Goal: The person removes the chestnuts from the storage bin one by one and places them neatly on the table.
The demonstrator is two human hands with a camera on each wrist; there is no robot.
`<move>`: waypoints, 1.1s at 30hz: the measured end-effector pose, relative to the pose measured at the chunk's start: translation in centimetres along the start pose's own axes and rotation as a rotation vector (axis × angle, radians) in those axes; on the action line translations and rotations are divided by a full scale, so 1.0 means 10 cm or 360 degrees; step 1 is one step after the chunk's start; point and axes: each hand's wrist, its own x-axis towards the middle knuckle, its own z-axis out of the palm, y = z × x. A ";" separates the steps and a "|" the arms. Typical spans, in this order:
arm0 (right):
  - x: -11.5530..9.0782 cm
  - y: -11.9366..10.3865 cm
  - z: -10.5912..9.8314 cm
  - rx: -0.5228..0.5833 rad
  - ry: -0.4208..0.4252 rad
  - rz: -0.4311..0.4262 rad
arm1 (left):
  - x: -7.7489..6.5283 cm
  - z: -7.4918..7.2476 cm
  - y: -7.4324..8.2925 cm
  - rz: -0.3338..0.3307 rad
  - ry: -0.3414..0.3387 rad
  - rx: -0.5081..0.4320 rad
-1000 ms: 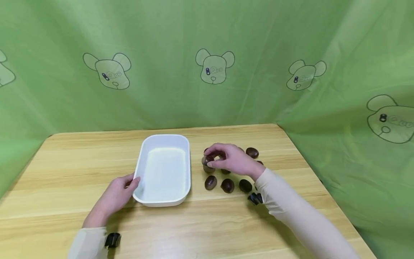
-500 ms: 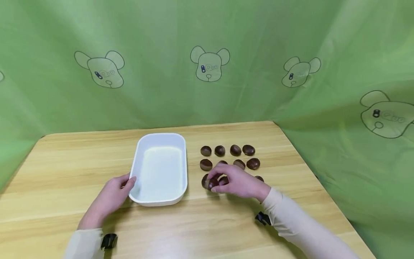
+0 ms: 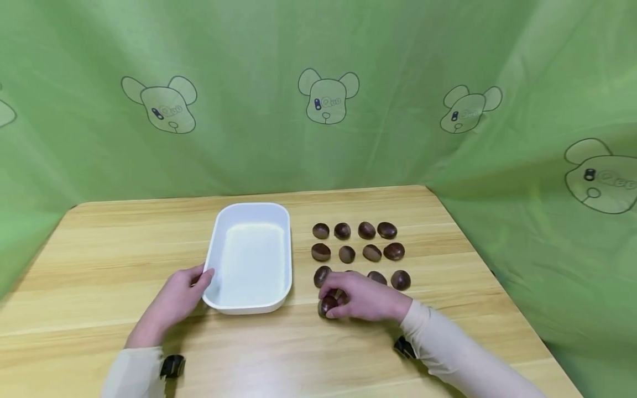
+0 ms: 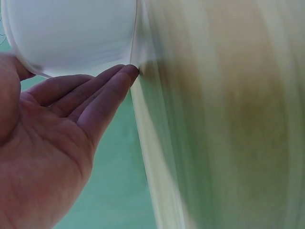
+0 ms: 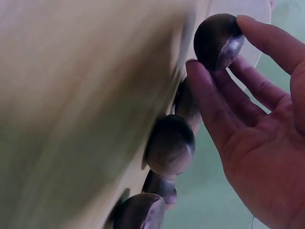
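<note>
My left hand (image 3: 179, 296) holds the near left side of a white rectangular tray (image 3: 287, 260), thumb over the rim and fingers underneath the outer wall. In the left wrist view, the fingers (image 4: 102, 102) are fairly straight against the tray's outside (image 4: 71, 38). My right hand (image 3: 368, 297) pinches a dark brown chestnut (image 3: 326, 306) between thumb and fingertips, in front of the rows' left end. That same chestnut (image 5: 219, 42) shows clearly between thumb and fingers in the right wrist view. Another chestnut (image 3: 343, 298) is partly hidden beneath the right hand.
Several chestnuts (image 3: 371, 253) lie in neat rows to the right of the tray, on a light wooden table (image 3: 259, 354). A green curtain (image 3: 249, 149) with bear-head drawings closes off the back and sides.
My right hand has come toward me from the second row, past the third row, to the front, pinching a chestnut. The left hand has kept its hold on the tray.
</note>
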 end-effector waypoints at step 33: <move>0.03 -0.04 0.10 -0.0103 -0.0009 0.0021 | -0.02 0.00 0.02 0.0017 0.0007 0.0035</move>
